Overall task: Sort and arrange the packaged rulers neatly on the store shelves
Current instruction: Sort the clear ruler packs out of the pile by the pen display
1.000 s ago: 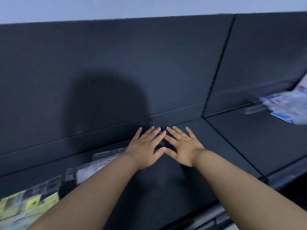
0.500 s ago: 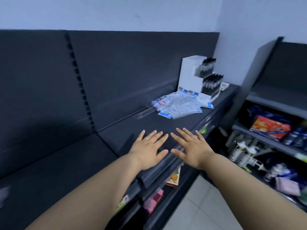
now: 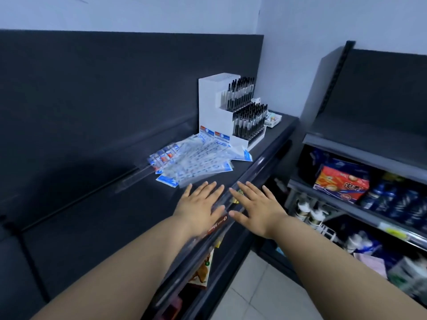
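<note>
A loose, fanned pile of packaged rulers (image 3: 194,159) in clear sleeves with blue and white headers lies on the dark top shelf (image 3: 104,215), beside a white pen display. My left hand (image 3: 200,205) is stretched out flat with straight fingers just short of the pile's near edge, holding nothing. My right hand (image 3: 255,210) is also flat and empty, hovering over the shelf's front rail (image 3: 256,167), a palm's width right of the left hand.
A white stepped display of black pens (image 3: 233,112) stands behind the pile, with a small tray (image 3: 273,118) past it. A second dark rack (image 3: 360,139) to the right holds a red snack box (image 3: 340,184) and bottles. Lower shelves hold snack packs; tiled floor below.
The view has swung right along the shelf. The ruler pile and pen display have come closer to centre, and both flat hands now reach near the pile's front edge.
</note>
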### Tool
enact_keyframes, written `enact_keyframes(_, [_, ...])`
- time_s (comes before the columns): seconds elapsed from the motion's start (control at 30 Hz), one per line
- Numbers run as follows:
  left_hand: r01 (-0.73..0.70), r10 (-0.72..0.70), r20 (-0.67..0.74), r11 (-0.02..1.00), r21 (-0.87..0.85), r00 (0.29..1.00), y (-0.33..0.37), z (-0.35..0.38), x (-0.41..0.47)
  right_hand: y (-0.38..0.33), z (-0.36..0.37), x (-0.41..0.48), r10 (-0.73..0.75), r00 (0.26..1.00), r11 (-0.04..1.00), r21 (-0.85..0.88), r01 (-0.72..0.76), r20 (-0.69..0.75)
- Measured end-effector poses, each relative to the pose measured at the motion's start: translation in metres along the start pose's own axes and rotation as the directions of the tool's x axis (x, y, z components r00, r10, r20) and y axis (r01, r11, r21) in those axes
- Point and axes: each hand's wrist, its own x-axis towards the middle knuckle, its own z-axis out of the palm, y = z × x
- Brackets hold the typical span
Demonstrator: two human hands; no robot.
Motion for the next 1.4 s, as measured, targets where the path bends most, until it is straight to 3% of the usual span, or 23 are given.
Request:
enact_keyframes(0.37, [0.173,-0.174,-0.030,0.984,-0.036,0.984,-0.080,0.011,0.119,0.057,-0.016,0.152,-0.072,0.997,0.997,0.023,0.072,0.009])
enact_keyframes(0.6, [0.286,-0.287,-0.030,0.958,-0.036,0.957,-0.088,0.016,0.144,0.064,0.002,0.224,-0.277,0.961,0.954,0.113,0.276,-0.010])
enact_keyframes(0.8, [0.520,-0.522,0.045,0.829,-0.205,0.852,-0.080,0.004,0.159,0.068,-0.001,0.272,-0.460,0.882,0.866,0.167,0.472,-0.107])
enact_keyframes(1.03, [0.645,-0.655,0.071,0.710,-0.283,0.752,-0.068,0.003,0.164,0.079,-0.003,0.292,-0.600,0.782,0.762,0.177,0.623,-0.169])
enact_keyframes(1.17, [0.710,-0.737,0.108,0.586,-0.390,0.667,-0.064,0.001,0.158,0.082,-0.004,0.298,-0.621,0.776,0.738,0.250,0.627,-0.111])
enact_keyframes(1.27, [0.730,-0.762,0.113,0.551,-0.404,0.637,-0.062,-0.005,0.154,0.081,-0.007,0.302,-0.636,0.768,0.708,0.337,0.620,-0.075])
enact_keyframes(1.4, [0.757,-0.788,0.126,0.515,-0.403,0.603,-0.062,-0.009,0.152,0.081,-0.009,0.308,-0.693,0.721,0.698,0.241,0.674,-0.007])
